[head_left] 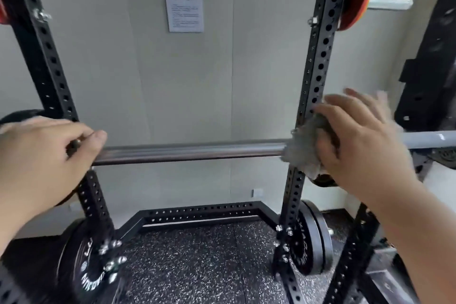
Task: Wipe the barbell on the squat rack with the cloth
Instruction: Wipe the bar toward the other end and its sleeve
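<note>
A steel barbell lies across the black squat rack at chest height. My left hand is closed around the bar at its left end, beside the left upright. A grey fluffy cloth is wrapped over the bar by the right upright. My right hand presses the cloth onto the bar, fingers spread and blurred with motion. The bar's lighter sleeve runs out to the right past this hand.
Black weight plates hang low on both uprights, one at the left and one at the right. A red plate sits high on the right. A paper notice hangs on the wall behind. Speckled rubber flooring lies inside the rack.
</note>
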Tool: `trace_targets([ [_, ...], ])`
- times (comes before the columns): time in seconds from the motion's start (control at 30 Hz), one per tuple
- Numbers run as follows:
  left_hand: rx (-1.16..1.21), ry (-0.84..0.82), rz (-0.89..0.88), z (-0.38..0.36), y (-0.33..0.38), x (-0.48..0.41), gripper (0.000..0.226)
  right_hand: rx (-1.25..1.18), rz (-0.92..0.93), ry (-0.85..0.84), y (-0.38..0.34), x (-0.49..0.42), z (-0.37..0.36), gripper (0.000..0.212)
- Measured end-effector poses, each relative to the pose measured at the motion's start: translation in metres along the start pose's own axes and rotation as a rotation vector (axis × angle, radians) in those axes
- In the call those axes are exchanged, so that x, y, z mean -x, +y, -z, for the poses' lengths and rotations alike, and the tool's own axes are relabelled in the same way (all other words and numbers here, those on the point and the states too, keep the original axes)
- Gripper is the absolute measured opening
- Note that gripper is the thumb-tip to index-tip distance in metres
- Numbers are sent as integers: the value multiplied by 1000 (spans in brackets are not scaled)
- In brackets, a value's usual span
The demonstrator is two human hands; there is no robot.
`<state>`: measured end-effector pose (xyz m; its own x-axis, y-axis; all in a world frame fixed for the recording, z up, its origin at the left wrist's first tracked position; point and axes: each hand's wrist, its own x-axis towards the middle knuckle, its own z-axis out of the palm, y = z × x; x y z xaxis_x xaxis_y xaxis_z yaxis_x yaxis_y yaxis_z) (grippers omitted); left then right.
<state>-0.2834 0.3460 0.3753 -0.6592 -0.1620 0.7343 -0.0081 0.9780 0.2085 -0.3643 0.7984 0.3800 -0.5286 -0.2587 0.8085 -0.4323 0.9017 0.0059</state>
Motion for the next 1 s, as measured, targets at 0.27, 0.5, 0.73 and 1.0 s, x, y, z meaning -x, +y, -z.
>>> trace_targets([
  [0.27,-191,-86,-82,8,4,13,56,7,-111,-65,-108,-10,-26,53],
  [0.5,-84,-101,-190,10,-14,15,43,19,121,-142,-228,-38,-56,63],
  [0.73,-170,50,15,42,-99,16,48,106,242,-258,-256,-54,-50,77],
  [1.0,-263,169,156,25,-104,14,41,62,396,-202,-323,-72,-63,84],
])
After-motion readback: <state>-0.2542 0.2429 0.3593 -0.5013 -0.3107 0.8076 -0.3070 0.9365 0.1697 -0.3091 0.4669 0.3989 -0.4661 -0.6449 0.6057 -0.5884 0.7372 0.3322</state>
